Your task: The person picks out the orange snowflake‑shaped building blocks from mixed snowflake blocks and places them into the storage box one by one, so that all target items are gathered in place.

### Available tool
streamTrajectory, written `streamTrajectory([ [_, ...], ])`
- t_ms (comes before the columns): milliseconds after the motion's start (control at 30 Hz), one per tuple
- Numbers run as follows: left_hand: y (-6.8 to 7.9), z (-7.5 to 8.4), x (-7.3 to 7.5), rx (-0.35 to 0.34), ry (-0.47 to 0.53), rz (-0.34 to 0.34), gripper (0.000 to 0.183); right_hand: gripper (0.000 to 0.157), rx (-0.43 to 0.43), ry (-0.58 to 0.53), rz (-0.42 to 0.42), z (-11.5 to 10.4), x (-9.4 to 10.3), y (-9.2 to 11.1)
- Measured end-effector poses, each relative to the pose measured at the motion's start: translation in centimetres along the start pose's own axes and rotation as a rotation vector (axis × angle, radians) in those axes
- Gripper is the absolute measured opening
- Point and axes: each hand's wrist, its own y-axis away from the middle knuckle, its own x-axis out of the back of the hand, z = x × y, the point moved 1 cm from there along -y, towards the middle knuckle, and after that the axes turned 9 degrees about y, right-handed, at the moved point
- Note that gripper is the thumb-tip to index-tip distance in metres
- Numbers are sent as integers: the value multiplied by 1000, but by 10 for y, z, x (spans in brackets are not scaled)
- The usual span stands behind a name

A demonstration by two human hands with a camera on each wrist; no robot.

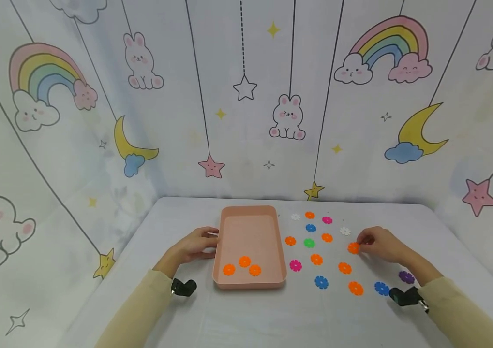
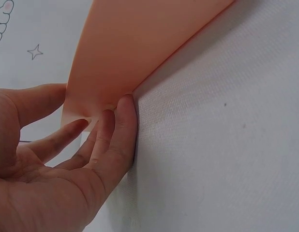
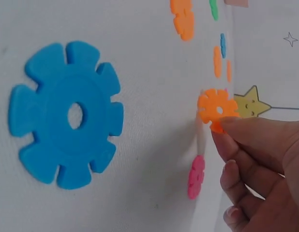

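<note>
My right hand (image 1: 381, 244) pinches an orange notched plastic disc (image 3: 218, 108) between thumb and finger, at the right side of the table. In the right wrist view this disc is tilted up, facing the camera, unlike the flat ones around it. A blue notched disc (image 3: 67, 116) lies large in the foreground there, with a pink disc (image 3: 196, 176) beyond. On the left, my left hand (image 1: 198, 244) rests its fingertips against the outer wall of a peach tray (image 2: 120, 48). Inside that tray lie three orange discs, one of them an orange disc (image 1: 244, 261) at the back.
Right of the tray several loose discs are spread over the white tabletop (image 1: 246, 319), among them a green disc (image 1: 309, 243), a purple disc (image 1: 406, 277) and a white disc (image 1: 345, 231). A printed cloth backdrop (image 1: 246, 130) rises behind the table.
</note>
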Motion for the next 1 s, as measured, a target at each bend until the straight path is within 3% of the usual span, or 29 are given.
streamTrajectory([
  [267, 0, 0, 0, 1, 3, 0, 53, 19, -56, -75, 8, -9, 3, 3],
  [767, 0, -2, -1, 2, 3, 1, 51, 24, -100, -208, 77, -62, -2, -10],
  [1000, 1, 0, -1, 6, 5, 2, 53, 23, -73, -259, 84, -83, -2, -16],
])
